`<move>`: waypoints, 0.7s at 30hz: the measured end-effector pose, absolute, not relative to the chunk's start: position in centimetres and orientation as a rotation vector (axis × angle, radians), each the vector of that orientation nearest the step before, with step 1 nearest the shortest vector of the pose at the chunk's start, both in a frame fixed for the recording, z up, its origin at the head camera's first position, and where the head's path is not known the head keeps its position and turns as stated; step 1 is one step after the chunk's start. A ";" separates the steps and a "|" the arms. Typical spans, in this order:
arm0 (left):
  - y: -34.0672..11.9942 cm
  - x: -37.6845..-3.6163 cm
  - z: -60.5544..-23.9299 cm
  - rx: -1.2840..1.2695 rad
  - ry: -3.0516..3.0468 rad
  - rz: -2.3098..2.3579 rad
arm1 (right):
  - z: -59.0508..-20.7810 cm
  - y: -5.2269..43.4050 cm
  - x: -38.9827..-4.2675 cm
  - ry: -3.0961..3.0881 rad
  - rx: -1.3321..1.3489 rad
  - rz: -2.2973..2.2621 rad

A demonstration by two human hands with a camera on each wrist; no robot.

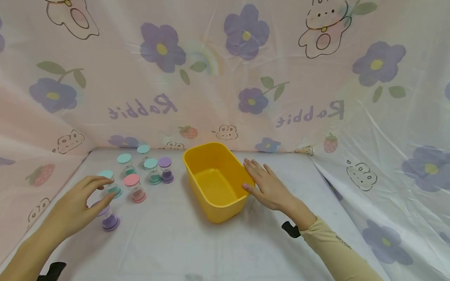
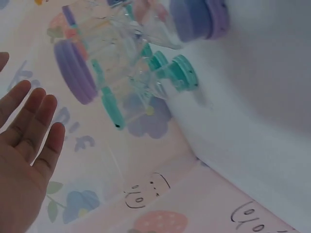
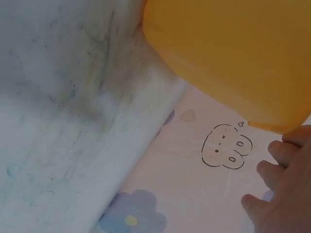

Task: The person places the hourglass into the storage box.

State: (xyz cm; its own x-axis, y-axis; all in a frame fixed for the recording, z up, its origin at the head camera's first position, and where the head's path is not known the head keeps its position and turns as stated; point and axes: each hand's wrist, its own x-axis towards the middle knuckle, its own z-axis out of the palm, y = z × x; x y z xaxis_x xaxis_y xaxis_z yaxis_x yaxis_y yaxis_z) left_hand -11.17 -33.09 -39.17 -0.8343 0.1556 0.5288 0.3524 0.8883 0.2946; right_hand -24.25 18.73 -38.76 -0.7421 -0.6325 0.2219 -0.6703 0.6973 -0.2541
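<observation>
1. The left hand point(image 1: 75, 208) hovered over a purple-capped plastic sand timer point(image 1: 109, 218) standing at the near left of the white table point(image 1: 183, 246). Its fingers were spread and only loosely curved, holding nothing.
2. It was hard to tell from the head view whether a fingertip brushed the timer's top cap; the left wrist view showed the palm point(image 2: 22, 160) open with clear space between it and the timers.
3. The right hand point(image 1: 268, 187) lay flat, fingers straight and together, against the right wall of the yellow rectangular plastic tub point(image 1: 214, 181), touching its rim without curling round it.
4. The tub stood in the middle of the table and looked empty, so by this reading no timer had gone in yet.
5. Six more timers stood left of the tub: a pink-capped one point(image 1: 134, 188), a teal-capped one point(image 1: 109, 183) just beside the left fingers, three other teal ones and a second purple one point(image 1: 166, 169) further back.
6. All seven seemed left to move.
</observation>
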 end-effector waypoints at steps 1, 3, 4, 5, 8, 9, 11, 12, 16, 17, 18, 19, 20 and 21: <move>-33.3 -11.0 -39.4 -0.366 -2.568 -0.522 | -38.8 18.7 -24.2 -2.786 1.084 0.487; -33.8 -10.7 -39.7 -0.364 -2.608 -0.521 | -39.0 18.6 -24.2 -2.790 1.100 0.483; -34.0 -10.5 -39.9 -0.370 -2.622 -0.522 | -39.0 18.5 -24.2 -2.792 1.106 0.479; -34.2 -10.5 -40.0 -0.375 -2.632 -0.520 | -39.1 18.5 -24.2 -2.795 1.110 0.472; -34.7 -10.2 -40.5 -0.367 -2.657 -0.519 | -39.2 18.3 -24.2 -2.805 1.115 0.465; -34.8 -10.2 -40.7 -0.363 -2.665 -0.531 | -39.2 18.3 -24.2 -2.807 1.115 0.465; -35.0 -10.1 -41.0 -0.357 -2.676 -0.541 | -39.2 18.3 -24.2 -2.807 1.117 0.462; -35.1 -10.0 -41.1 -0.350 -2.681 -0.542 | -39.3 18.3 -24.2 -2.807 1.116 0.462; -35.6 -9.8 -41.7 -0.333 -2.684 -0.541 | -39.4 18.3 -24.2 -2.806 1.116 0.445; -35.7 -9.7 -41.8 -0.331 -2.679 -0.537 | -39.5 18.3 -24.2 -2.808 1.114 0.439; -35.8 -9.7 -41.9 -0.332 -2.670 -0.537 | -39.5 18.3 -24.3 -2.809 1.114 0.433; -35.8 -9.6 -42.1 -0.337 -2.660 -0.547 | -39.6 18.3 -24.3 -2.811 1.112 0.424; -35.9 -9.6 -42.2 -0.343 -2.650 -0.556 | -39.6 18.3 -24.3 -2.811 1.111 0.416; -35.9 -9.6 -42.3 -0.348 -2.638 -0.562 | -39.7 18.3 -24.4 -2.808 1.110 0.408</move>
State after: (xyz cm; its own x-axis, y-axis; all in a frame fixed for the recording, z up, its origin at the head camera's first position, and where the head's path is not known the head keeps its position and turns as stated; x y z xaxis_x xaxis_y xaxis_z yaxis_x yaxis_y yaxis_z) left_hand -9.60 -35.95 -42.27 -0.8809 0.1530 0.4478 0.3222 0.8869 0.3309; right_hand -24.37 18.30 -39.66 -0.7308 -0.6573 0.1841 -0.6825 0.6996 -0.2116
